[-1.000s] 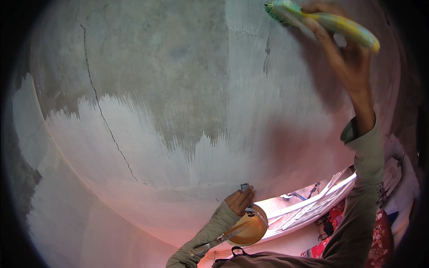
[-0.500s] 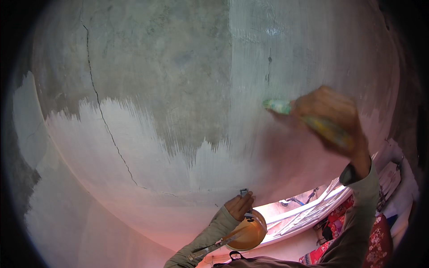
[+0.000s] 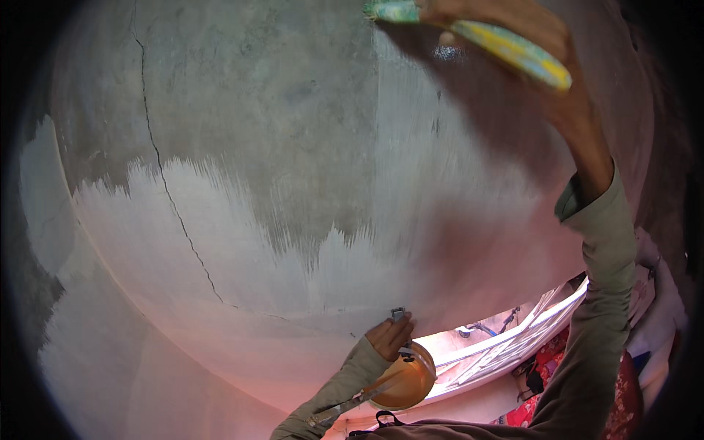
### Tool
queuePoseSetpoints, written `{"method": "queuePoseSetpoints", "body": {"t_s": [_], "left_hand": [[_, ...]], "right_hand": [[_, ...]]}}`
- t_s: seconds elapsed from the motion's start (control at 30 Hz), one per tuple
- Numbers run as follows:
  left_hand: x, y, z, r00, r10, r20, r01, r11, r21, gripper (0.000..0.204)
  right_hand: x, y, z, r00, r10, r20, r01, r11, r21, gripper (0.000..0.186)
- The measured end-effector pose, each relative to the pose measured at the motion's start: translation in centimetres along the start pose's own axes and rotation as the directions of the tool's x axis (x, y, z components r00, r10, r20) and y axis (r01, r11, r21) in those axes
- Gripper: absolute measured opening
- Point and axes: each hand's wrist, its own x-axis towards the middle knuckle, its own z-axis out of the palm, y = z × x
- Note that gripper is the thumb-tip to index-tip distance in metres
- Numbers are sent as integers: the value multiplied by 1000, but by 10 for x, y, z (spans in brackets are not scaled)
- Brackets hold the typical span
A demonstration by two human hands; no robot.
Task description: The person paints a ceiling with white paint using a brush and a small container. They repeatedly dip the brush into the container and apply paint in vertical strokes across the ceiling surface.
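High on the wall point(image 3: 293, 110), my right hand point(image 3: 506, 29) grips a paintbrush point(image 3: 517, 53) with a yellow and pale green paint-smeared handle. Its bristle end points left and meets the wall near the upper edge of the painted strip. Low down, my left hand point(image 3: 389, 337) is closed beside a small grey metal piece point(image 3: 398, 314) at its fingertips. What its fingers hold is partly hidden. Just below that hand is an orange round container point(image 3: 407, 385). A narrow paint-marked strip point(image 3: 341, 411) runs from the container across my left forearm.
Whitish paint with ragged brush edges covers the lower wall and a right-hand strip; bare grey plaster shows between. A long crack point(image 3: 172, 198) runs down the left side. At lower right are a bright opening with white bars point(image 3: 506, 345) and red patterned cloth point(image 3: 623, 396).
My right hand has moved up and to the left along the wall with the paintbrush. My left hand and the orange container have stayed nearly in place.
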Motion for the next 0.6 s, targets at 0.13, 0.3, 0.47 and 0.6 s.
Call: {"method": "queuePoseSetpoints", "body": {"t_s": [0.13,0.3,0.47,0.6], "left_hand": [[1,-3,6,1000,13,-20,-13,1000,-10,61],[4,-3,5,999,38,-12,-38,999,25,47],[-2,-3,4,1000,1,3,-1,1000,6,58],[1,-1,1,1000,7,22,-7,1000,1,58]], "right_hand": [[-36,-42,3,991,122,51,-120,992,-47,26],[-86,-111,-3,935,256,247,-271,962,31,25],[-94,-115,-10,883,346,319,-419,886,200,20],[-61,-62,-10,832,525,178,-547,726,416,14]]}}
